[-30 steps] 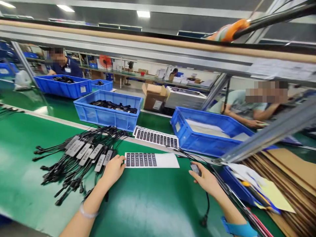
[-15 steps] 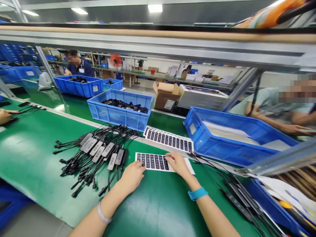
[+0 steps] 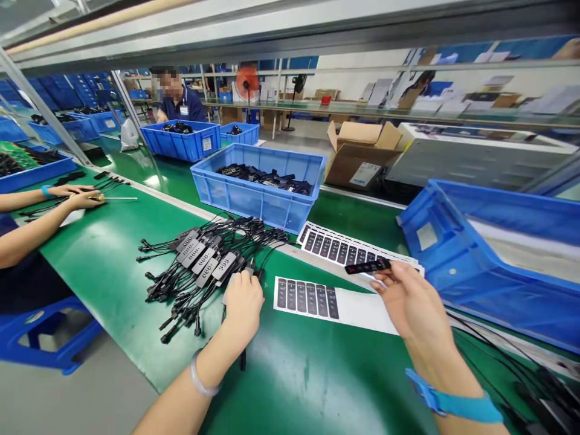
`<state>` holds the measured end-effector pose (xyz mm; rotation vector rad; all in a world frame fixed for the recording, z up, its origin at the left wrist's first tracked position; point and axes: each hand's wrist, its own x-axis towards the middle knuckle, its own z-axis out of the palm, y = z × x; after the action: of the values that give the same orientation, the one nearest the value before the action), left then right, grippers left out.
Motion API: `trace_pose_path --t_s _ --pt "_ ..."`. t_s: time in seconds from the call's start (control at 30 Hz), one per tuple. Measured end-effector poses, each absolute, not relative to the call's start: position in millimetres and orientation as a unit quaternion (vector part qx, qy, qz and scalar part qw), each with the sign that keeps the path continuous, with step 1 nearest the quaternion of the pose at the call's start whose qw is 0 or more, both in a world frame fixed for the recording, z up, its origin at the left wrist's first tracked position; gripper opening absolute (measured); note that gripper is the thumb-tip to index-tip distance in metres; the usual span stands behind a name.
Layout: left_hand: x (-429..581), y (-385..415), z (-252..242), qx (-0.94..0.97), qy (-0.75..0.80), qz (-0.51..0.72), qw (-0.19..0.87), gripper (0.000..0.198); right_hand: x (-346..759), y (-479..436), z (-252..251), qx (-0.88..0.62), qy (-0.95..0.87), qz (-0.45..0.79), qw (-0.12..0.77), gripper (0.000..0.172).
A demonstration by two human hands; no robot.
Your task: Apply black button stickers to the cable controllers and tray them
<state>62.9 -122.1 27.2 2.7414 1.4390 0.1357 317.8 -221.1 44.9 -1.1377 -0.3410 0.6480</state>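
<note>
Sticker [image 3: 367,266] being pinched by right hand [image 3: 414,302] fingers, long axis lying left-to-right, hovering right of left hand [image 3: 242,305], its fingers curling over controllers [image 3: 203,263], hold impossible to tell.

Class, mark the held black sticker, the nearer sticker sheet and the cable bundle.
black sticker [image 3: 368,266], head view, strip's middle.
nearer sticker sheet [image 3: 360,311], head view, bare white part.
cable bundle [image 3: 205,261], head view, a grey box.

We are seeing a bright, evenly lit scene, and glare from above is washing across the glossy green surface [image 3: 151,181]. Our right hand [image 3: 413,302] is casting only a faint shadow onto the sticker sheet [image 3: 357,309]. Edges are bowing from the wide lens, and distant shelves [image 3: 453,90] are blurring.
</note>
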Motion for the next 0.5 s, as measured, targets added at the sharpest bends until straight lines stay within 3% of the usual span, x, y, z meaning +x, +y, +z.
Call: trace_pose_path --t_s 0.13,0.2,0.27,0.37,0.43,0.5 --pt "64.1 -118.6 24.5 0.877 0.478 0.047 0.024 0.013 282.5 -195.4 63.8 -0.487 -0.212 0.357 0.769 0.03" --pt "64.8 -119.2 23.3 0.866 0.488 0.074 0.08 0.017 268.7 -189.4 64.9 -0.472 -0.233 0.385 0.758 0.028" --pt "65.5 -120.7 22.0 0.837 0.481 0.138 0.221 0.022 257.9 -187.5 61.4 -0.465 -0.255 0.41 0.742 0.027" --pt "68.7 -124.4 19.7 0.702 0.427 0.224 0.524 0.048 247.5 -187.6 52.4 -0.478 -0.286 0.424 0.714 0.026" --pt "72.4 -127.3 19.2 0.55 0.391 0.226 0.703 0.048 244.6 -187.2 47.1 -0.491 -0.302 0.426 0.697 0.026" --pt "75.9 -130.5 20.3 0.389 0.369 0.212 0.817 0.042 244.4 -186.1 43.4 -0.5 -0.305 0.429 0.687 0.026"
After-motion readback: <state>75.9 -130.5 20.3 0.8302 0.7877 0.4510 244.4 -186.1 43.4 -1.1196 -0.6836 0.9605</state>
